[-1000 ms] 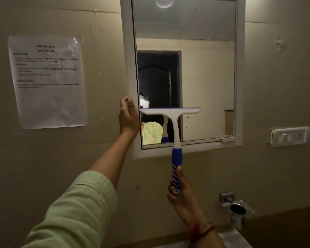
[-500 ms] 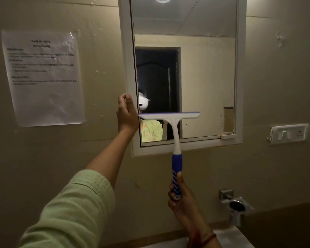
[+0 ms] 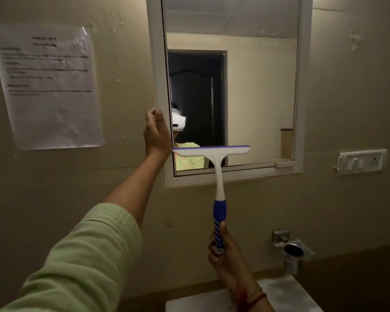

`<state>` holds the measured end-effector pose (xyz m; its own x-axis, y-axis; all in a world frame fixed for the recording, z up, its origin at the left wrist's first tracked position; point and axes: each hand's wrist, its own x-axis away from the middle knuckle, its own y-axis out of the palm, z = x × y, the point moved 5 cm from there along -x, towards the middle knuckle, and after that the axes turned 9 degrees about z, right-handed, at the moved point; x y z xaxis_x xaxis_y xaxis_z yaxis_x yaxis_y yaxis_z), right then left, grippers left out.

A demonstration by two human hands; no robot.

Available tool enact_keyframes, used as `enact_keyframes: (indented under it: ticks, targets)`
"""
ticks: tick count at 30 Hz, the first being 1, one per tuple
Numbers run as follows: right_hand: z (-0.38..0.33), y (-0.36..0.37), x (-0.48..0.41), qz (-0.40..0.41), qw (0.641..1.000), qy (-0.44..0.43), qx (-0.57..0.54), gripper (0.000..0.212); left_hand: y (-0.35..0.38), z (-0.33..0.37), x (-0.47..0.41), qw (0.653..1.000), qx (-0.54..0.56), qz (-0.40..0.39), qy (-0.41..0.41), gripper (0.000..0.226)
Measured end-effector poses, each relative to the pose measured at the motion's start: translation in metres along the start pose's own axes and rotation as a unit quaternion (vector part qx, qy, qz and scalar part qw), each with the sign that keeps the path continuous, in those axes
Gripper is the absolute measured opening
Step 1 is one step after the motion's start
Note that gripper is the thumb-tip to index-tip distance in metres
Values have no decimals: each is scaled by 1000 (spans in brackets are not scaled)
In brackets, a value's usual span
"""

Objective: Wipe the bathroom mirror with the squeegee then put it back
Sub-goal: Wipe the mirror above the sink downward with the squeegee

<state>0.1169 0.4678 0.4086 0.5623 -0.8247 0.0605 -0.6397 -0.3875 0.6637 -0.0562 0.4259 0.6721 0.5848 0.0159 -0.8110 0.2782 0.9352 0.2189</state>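
Note:
A white-framed mirror hangs on the beige wall. The squeegee has a white head with a blue blade edge and a blue handle. Its blade lies flat against the lower left part of the glass, level. My right hand grips the bottom end of the blue handle from below. My left hand holds the left edge of the mirror frame, fingers curled around it, just left of the blade.
A printed paper sheet is taped to the wall at left. A switch plate sits right of the mirror. A metal holder ring is mounted below it. A white basin edge shows at the bottom.
The squeegee blade has slid a little lower down the glass with my right hand. My left hand has stayed on the frame's left edge.

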Motion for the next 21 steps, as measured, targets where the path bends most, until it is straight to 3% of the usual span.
enact_keyframes:
  ticks: [3, 9, 17, 21]
  targets:
    - [5, -5, 0, -7, 1000, 23, -18, 33, -1, 1, 0, 1000, 0, 3, 1, 38]
    - [-39, 23, -11, -65, 997, -41, -14, 30, -2, 1, -1, 1000, 8, 10, 2, 36]
    - [23, -19, -11, -4, 999, 34, -26, 33, -1, 0, -1, 1000, 8, 5, -1, 37]
    - [-4, -8, -16, -18, 1000, -10, -17, 32, -1, 0, -1, 1000, 9, 7, 1, 36]
